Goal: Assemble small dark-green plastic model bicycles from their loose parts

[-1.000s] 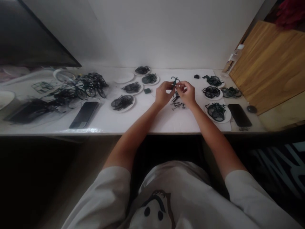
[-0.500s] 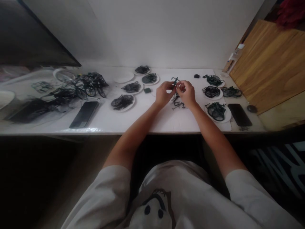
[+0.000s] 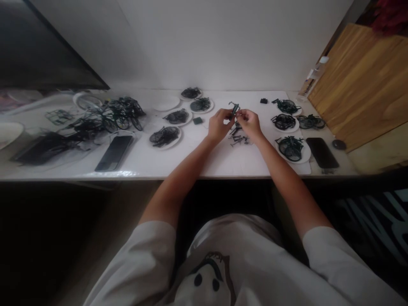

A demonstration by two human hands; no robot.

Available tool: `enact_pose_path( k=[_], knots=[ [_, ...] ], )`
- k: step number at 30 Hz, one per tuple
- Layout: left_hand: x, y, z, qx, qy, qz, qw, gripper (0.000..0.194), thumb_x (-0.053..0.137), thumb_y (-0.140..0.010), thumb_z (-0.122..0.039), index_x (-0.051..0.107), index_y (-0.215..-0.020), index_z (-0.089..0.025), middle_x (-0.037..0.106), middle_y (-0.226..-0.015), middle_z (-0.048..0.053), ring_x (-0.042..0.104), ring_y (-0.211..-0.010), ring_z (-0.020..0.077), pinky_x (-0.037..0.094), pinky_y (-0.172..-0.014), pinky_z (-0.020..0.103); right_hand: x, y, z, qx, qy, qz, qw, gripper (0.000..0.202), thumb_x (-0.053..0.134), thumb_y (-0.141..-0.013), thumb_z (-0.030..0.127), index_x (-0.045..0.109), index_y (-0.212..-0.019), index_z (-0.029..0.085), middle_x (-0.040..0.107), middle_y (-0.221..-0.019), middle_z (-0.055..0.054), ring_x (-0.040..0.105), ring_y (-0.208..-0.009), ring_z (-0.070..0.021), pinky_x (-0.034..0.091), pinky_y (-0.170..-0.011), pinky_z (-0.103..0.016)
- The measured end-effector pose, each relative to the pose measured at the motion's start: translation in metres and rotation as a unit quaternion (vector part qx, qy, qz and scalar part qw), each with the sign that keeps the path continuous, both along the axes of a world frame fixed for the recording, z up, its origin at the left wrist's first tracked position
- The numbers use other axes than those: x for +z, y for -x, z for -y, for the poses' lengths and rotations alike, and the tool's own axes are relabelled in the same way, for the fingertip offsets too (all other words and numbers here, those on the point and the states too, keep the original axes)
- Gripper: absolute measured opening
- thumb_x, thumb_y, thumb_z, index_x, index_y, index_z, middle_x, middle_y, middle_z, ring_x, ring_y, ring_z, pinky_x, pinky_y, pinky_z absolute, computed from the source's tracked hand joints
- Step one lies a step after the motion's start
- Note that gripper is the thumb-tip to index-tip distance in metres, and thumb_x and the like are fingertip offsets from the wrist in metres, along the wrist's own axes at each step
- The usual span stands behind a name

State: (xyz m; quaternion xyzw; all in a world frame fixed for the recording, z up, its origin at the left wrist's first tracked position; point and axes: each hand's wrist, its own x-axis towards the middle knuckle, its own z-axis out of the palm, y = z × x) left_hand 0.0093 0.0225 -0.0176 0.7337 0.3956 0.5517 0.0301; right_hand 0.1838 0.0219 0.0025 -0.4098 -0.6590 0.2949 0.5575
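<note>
At the middle of the table, a small dark-green miniature bicycle frame [image 3: 235, 108] with handlebars on top is pinched between both hands. My left hand [image 3: 219, 123] closes its thumb and fingers on it from the left. From the right, my right hand [image 3: 250, 123] has its fingertips pressed together at the same part; what exactly they grip is partly hidden. Just below the hands lie several loose dark bicycle parts [image 3: 238, 138] on the white tabletop. A small dark-green block [image 3: 197, 120] rests left of my left hand.
Plates of dark bicycle parts [image 3: 165, 136] stand on the left, and more such plates [image 3: 290, 148] on the right. Assembled miniature bicycles [image 3: 124, 112] crowd the far left. Two phones [image 3: 114, 153], a small black piece [image 3: 263, 101], a bottle [image 3: 315, 76] and a wooden board [image 3: 363, 85] are around.
The bicycle frame has turned slightly between my fingers, and my right fingers have shifted a little on it. The head view has moved very slightly.
</note>
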Motion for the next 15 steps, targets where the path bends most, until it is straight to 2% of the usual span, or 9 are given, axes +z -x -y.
enact_pose_path(
  k=[2, 4, 10, 15],
  knots=[
    [0.001, -0.001, 0.001, 0.000, 0.000, 0.005, 1.000, 0.021, 0.073, -0.100, -0.026, 0.075, -0.121, -0.022, 0.080, -0.109, 0.007, 0.081, -0.093, 0.0170, 0.065, -0.088, 0.029, 0.001, 0.000, 0.002, 0.004, 0.008, -0.001, 1.000, 0.054, 0.071, -0.093, 0.078, 0.066, -0.095, 0.024, 0.062, -0.076, 0.000, 0.057, -0.070, -0.0177, 0.051, -0.066, -0.032],
    [0.002, -0.003, 0.002, 0.001, 0.006, 0.014, 1.000, 0.021, 0.073, -0.100, -0.027, 0.075, -0.121, -0.022, 0.080, -0.109, 0.007, 0.080, -0.092, 0.0168, 0.065, -0.087, 0.029, 0.003, -0.001, 0.007, -0.019, -0.022, 0.018, 0.999, 0.049, 0.070, -0.096, 0.074, 0.067, -0.096, 0.025, 0.059, -0.074, 0.001, 0.056, -0.070, -0.0176, 0.052, -0.068, -0.033],
    [0.004, -0.006, 0.004, -0.001, 0.001, 0.033, 0.999, 0.025, 0.072, -0.105, -0.037, 0.074, -0.124, -0.022, 0.080, -0.110, 0.008, 0.080, -0.093, 0.0155, 0.066, -0.088, 0.027, 0.010, -0.002, 0.021, -0.085, -0.141, 0.105, 0.981, 0.017, 0.069, -0.106, 0.044, 0.070, -0.105, 0.027, 0.056, -0.075, 0.002, 0.059, -0.076, -0.0198, 0.055, -0.083, -0.037],
    [0.007, -0.007, 0.006, -0.013, -0.001, 0.049, 0.999, 0.028, 0.074, -0.104, -0.043, 0.075, -0.122, -0.020, 0.080, -0.106, 0.008, 0.080, -0.089, 0.0154, 0.066, -0.088, 0.027, 0.011, -0.005, 0.020, -0.129, -0.195, 0.193, 0.953, 0.011, 0.063, -0.109, 0.033, 0.070, -0.113, 0.026, 0.060, -0.083, -0.001, 0.066, -0.092, -0.0234, 0.057, -0.093, -0.039]
  ],
)
